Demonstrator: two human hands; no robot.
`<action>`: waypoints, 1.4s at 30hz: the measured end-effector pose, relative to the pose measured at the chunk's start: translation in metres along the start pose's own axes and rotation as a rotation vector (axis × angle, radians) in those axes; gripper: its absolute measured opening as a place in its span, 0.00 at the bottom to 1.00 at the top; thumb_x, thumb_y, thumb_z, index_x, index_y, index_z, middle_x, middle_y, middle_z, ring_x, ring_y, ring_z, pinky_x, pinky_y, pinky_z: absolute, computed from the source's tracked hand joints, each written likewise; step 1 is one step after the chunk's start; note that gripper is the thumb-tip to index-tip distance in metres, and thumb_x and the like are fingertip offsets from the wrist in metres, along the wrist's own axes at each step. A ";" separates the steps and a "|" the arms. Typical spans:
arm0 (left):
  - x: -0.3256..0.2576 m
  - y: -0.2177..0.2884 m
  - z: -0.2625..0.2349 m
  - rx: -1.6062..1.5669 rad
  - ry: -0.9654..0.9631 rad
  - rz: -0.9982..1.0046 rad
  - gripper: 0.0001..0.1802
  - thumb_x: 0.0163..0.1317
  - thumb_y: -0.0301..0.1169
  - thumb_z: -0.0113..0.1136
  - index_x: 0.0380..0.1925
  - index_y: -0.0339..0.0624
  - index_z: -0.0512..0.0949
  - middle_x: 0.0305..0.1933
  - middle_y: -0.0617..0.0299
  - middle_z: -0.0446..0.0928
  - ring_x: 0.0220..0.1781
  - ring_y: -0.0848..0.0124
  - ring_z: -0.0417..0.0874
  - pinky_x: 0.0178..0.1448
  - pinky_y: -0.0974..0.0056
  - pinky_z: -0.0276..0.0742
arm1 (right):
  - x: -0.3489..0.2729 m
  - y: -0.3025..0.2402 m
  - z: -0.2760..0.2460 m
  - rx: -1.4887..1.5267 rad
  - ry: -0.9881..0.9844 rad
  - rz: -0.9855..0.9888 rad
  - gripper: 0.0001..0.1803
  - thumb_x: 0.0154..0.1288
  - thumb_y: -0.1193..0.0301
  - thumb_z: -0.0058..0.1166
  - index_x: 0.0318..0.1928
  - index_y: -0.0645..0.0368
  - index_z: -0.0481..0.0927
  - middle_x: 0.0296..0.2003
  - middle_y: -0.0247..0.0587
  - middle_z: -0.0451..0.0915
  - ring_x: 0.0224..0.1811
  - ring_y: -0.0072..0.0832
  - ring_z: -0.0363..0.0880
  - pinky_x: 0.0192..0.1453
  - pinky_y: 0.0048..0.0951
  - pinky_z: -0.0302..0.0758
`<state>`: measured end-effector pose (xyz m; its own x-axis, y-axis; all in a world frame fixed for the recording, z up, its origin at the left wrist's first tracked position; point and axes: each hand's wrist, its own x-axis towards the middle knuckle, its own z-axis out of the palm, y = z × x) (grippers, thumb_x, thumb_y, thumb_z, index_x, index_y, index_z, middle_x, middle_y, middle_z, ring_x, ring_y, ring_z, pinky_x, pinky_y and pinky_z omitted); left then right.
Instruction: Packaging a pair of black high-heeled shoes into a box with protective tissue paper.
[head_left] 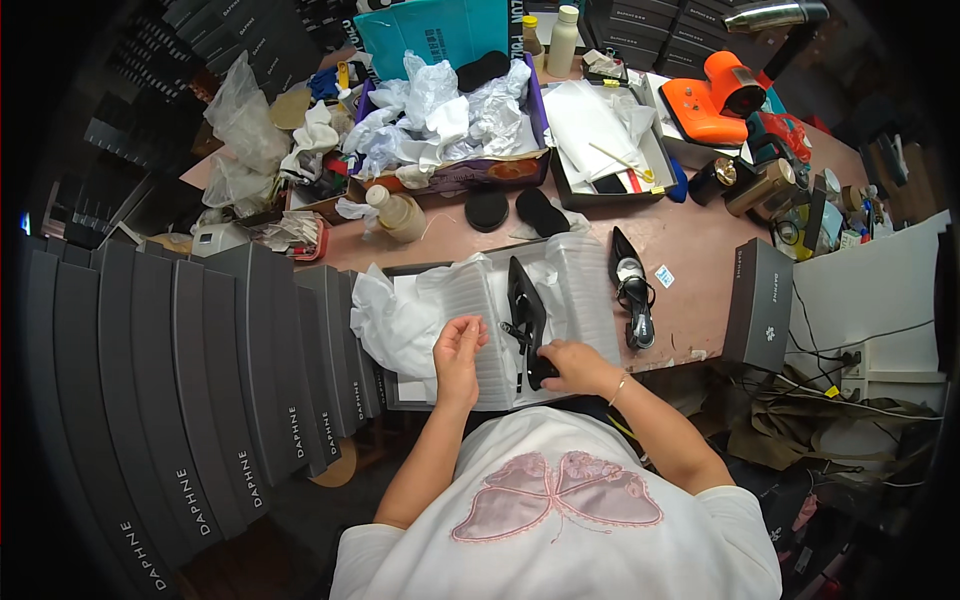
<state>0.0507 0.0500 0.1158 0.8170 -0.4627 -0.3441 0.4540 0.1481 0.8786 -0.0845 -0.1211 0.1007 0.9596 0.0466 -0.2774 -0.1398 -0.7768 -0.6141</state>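
Note:
A black pointed shoe (528, 305) lies toe away from me in an opened shoe box, between strips of ribbed translucent packing foam (470, 312). My right hand (570, 367) is closed on its heel end, hiding the heel. Left of the shoe, my left hand (460, 350) is raised above the foam with its fingers curled together; anything between them is too small to make out. The other black shoe (632, 285), strapped and low-heeled, rests on the table just right of the box. White tissue paper (395, 318) spills over the box's left side.
Dark shoe boxes (215, 370) stand in a row at left, and another dark box (758, 305) is at right. Behind are a carton of crumpled paper (450, 175), a white bottle (397, 213), a black round tin (487, 210), a paper-filled tray (610, 195) and an orange device (705, 108).

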 end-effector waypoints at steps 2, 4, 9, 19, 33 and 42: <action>0.001 -0.002 0.003 -0.021 0.051 -0.018 0.14 0.68 0.37 0.54 0.47 0.39 0.72 0.47 0.60 0.75 0.49 0.72 0.75 0.55 0.63 0.73 | -0.015 -0.020 -0.043 0.273 0.083 -0.005 0.24 0.50 0.67 0.63 0.47 0.65 0.76 0.42 0.50 0.79 0.43 0.40 0.80 0.48 0.32 0.77; -0.005 -0.003 0.010 -0.094 0.132 -0.100 0.23 0.68 0.44 0.54 0.53 0.38 0.69 0.49 0.57 0.75 0.52 0.69 0.75 0.58 0.62 0.72 | -0.027 -0.036 -0.075 0.613 0.052 0.066 0.24 0.52 0.65 0.62 0.49 0.65 0.75 0.44 0.47 0.79 0.44 0.37 0.80 0.49 0.32 0.78; -0.010 0.004 0.038 -0.727 -0.197 -0.500 0.43 0.61 0.65 0.45 0.60 0.39 0.65 0.57 0.44 0.71 0.61 0.54 0.72 0.66 0.50 0.66 | -0.042 -0.047 -0.057 1.649 0.103 -0.133 0.31 0.54 0.57 0.65 0.55 0.60 0.73 0.51 0.43 0.76 0.48 0.32 0.77 0.49 0.38 0.79; -0.020 0.026 0.042 -0.769 0.135 -0.328 0.31 0.61 0.57 0.51 0.51 0.43 0.69 0.52 0.53 0.74 0.56 0.57 0.74 0.63 0.48 0.69 | -0.029 -0.031 -0.018 2.523 0.258 0.203 0.31 0.70 0.45 0.37 0.50 0.62 0.73 0.43 0.49 0.76 0.32 0.27 0.73 0.39 0.29 0.80; -0.055 0.003 0.039 -0.758 0.398 -0.183 0.34 0.60 0.59 0.52 0.53 0.42 0.68 0.54 0.52 0.73 0.57 0.56 0.75 0.61 0.47 0.70 | -0.028 -0.002 -0.015 2.442 -0.189 0.267 0.32 0.71 0.42 0.31 0.55 0.55 0.71 0.45 0.46 0.77 0.36 0.30 0.76 0.40 0.32 0.77; -0.071 0.017 0.018 -0.391 0.098 -0.046 0.23 0.67 0.46 0.50 0.53 0.41 0.71 0.50 0.62 0.75 0.50 0.70 0.78 0.56 0.62 0.74 | -0.037 -0.010 -0.090 0.360 0.098 -0.288 0.61 0.46 0.58 0.71 0.73 0.57 0.42 0.68 0.58 0.53 0.68 0.48 0.58 0.69 0.36 0.59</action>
<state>-0.0062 0.0692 0.1608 0.8141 -0.3940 -0.4266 0.5764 0.4590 0.6761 -0.0967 -0.1716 0.1837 0.9879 0.1554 0.0026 0.0766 -0.4726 -0.8780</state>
